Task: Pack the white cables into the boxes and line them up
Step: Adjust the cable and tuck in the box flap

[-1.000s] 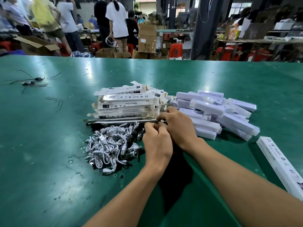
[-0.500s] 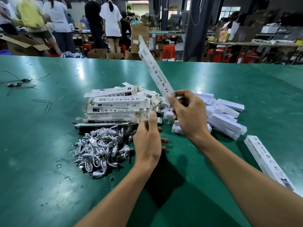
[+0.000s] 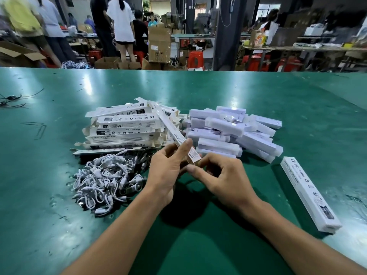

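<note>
1. Gripped one long white box (image 3: 174, 133) in both hands near the middle of the green surface (image 3: 297, 92), far end slanting up toward 11 o'clock.
2. Curled the left hand (image 3: 166, 171) round the near part of that box, forefinger laid along its side.
3. Pinched the near end with the right hand (image 3: 224, 179), thumb and bent fingers closing on it.
4. Saw no cable in either hand, and could not tell whether the end of the box stood open.
5. Saw the white cables (image 3: 105, 179) in a loose heap at 9 o'clock from the hands, lying on the surface and unpacked.
6. Saw the flattened boxes (image 3: 123, 130) stacked at 11 o'clock, just beyond the cables, with many not yet formed.
7. Saw a heap of wrapped white pieces (image 3: 234, 132) at 1 o'clock, and could not tell their contents.
8. Counted only one closed box (image 3: 309, 193), lying apart at 3 o'clock with no row beside it.
9. Judged the task barely begun: perhaps one box packed, nearly all cables left, the lining-up not started.
</note>
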The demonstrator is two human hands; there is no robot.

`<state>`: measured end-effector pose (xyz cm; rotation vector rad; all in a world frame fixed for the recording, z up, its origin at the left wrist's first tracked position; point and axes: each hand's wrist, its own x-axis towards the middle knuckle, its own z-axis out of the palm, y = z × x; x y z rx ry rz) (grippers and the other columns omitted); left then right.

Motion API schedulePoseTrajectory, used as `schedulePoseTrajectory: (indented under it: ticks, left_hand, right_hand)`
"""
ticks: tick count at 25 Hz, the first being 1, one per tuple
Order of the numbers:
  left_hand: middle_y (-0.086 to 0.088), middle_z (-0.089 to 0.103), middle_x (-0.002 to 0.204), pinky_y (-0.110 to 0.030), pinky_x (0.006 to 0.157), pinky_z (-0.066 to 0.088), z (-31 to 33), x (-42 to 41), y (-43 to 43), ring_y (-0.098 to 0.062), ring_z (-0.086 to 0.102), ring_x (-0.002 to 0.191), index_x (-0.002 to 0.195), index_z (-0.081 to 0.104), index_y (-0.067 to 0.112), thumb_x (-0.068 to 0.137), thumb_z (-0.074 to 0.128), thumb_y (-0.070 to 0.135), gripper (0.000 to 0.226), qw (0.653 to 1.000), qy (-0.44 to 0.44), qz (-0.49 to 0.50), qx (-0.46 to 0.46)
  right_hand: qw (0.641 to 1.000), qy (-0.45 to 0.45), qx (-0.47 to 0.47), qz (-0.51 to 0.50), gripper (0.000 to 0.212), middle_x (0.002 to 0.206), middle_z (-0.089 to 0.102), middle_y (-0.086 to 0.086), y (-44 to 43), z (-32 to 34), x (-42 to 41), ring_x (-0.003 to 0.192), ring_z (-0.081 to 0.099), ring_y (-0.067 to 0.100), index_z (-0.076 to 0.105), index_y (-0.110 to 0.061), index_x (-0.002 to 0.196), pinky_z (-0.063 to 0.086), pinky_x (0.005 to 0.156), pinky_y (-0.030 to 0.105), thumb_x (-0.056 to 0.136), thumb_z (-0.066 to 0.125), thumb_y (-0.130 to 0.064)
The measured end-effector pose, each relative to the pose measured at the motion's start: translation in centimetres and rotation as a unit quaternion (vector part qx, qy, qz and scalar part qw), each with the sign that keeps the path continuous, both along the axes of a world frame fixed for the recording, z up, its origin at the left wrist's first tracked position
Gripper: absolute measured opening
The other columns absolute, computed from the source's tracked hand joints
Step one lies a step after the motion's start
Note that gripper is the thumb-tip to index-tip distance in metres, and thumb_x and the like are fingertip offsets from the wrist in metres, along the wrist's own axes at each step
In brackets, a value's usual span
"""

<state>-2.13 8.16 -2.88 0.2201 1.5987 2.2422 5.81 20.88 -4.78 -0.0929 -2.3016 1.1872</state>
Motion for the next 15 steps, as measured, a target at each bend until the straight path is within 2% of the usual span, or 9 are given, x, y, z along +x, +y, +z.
schedulePoseTrajectory:
  ticks: [2,4,6,8,9,11,12,13,15]
  left_hand:
    - [-0.010,0.074,0.082,-0.025,0.056,0.057,0.0,-0.1,0.1,-0.017,0.069,0.063,0.075,0.079,0.017,0.070,0.082,0.031,0.016,1.000,-0.021,-0.006,0.020]
    - [-0.009,0.076,0.087,-0.026,0.060,0.059,0.2,-0.1,0.0,-0.017,0.070,0.066,0.085,0.077,0.013,0.067,0.082,0.031,0.026,0.999,-0.039,0.000,0.036]
    - [-0.013,0.077,0.097,-0.028,0.067,0.061,0.5,-0.2,-0.1,-0.019,0.073,0.073,0.106,0.071,0.005,0.068,0.079,0.034,0.048,0.998,-0.048,-0.002,0.047]
    - [-0.019,0.074,0.108,-0.029,0.067,0.062,1.0,-0.2,-0.3,-0.020,0.073,0.074,0.120,0.063,-0.002,0.071,0.075,0.037,0.064,0.998,-0.042,-0.019,0.052]
    - [-0.021,0.072,0.111,-0.033,0.072,0.062,1.2,0.0,-0.3,-0.022,0.072,0.076,0.125,0.060,-0.004,0.071,0.074,0.038,0.069,0.997,-0.036,-0.027,0.055]
    - [-0.024,0.070,0.110,-0.052,0.097,0.051,1.3,0.3,-0.2,-0.029,0.067,0.086,0.129,0.056,-0.006,0.070,0.074,0.040,0.077,0.998,-0.025,-0.033,0.053]
    - [-0.025,0.069,0.110,-0.060,0.104,0.043,1.3,0.5,-0.2,-0.034,0.063,0.092,0.128,0.057,-0.004,0.070,0.074,0.042,0.076,0.998,-0.020,-0.034,0.045]
    - [-0.025,0.069,0.110,-0.064,0.107,0.038,1.3,0.6,-0.1,-0.038,0.061,0.096,0.127,0.059,-0.002,0.072,0.074,0.043,0.073,0.999,-0.012,-0.034,0.035]
    - [-0.022,0.072,0.111,-0.065,0.103,0.040,1.3,0.6,-0.2,-0.041,0.063,0.099,0.128,0.061,0.008,0.079,0.071,0.043,0.061,0.999,0.024,-0.036,0.001]
  right_hand:
    - [0.999,0.011,-0.035,-0.014,0.045,0.053,0.050,-0.011,0.1,0.4,0.2,0.050,0.040,0.004,0.060,-0.022,0.071,0.038,0.050,0.027,0.077,0.071,-0.065]
    - [0.997,0.027,-0.072,-0.012,0.043,0.057,0.050,-0.012,0.1,0.5,0.4,0.052,0.040,0.003,0.054,-0.024,0.072,0.037,0.051,0.021,0.080,0.072,-0.061]
    - [0.992,0.027,-0.121,-0.005,0.030,0.064,0.055,-0.013,0.6,0.6,0.4,0.056,0.045,0.003,0.057,-0.027,0.078,0.040,0.056,0.019,0.088,0.068,-0.053]
    - [0.985,0.013,-0.170,0.015,0.011,0.076,0.065,-0.010,1.1,0.6,0.4,0.064,0.054,0.007,0.064,-0.031,0.087,0.047,0.063,0.027,0.093,0.068,-0.039]
    - [0.983,0.005,-0.181,0.032,0.003,0.082,0.070,-0.008,1.1,0.6,0.4,0.068,0.058,0.011,0.067,-0.032,0.093,0.050,0.065,0.034,0.094,0.069,-0.033]
    - [0.984,0.006,-0.170,0.056,0.012,0.091,0.074,-0.006,0.6,0.4,0.5,0.073,0.065,0.023,0.069,-0.031,0.102,0.057,0.067,0.046,0.091,0.069,-0.026]
    - [0.986,0.017,-0.153,0.061,0.018,0.093,0.075,-0.008,0.4,0.3,0.6,0.075,0.068,0.026,0.068,-0.031,0.106,0.059,0.070,0.046,0.089,0.068,-0.024]
    - [0.988,0.033,-0.135,0.066,0.024,0.096,0.075,-0.010,0.2,0.4,0.6,0.078,0.070,0.023,0.067,-0.031,0.110,0.060,0.071,0.042,0.088,0.067,-0.021]
    - [0.988,0.057,-0.116,0.081,0.034,0.095,0.073,-0.014,0.4,0.5,0.7,0.078,0.070,0.016,0.067,-0.031,0.120,0.058,0.070,0.029,0.089,0.063,-0.018]
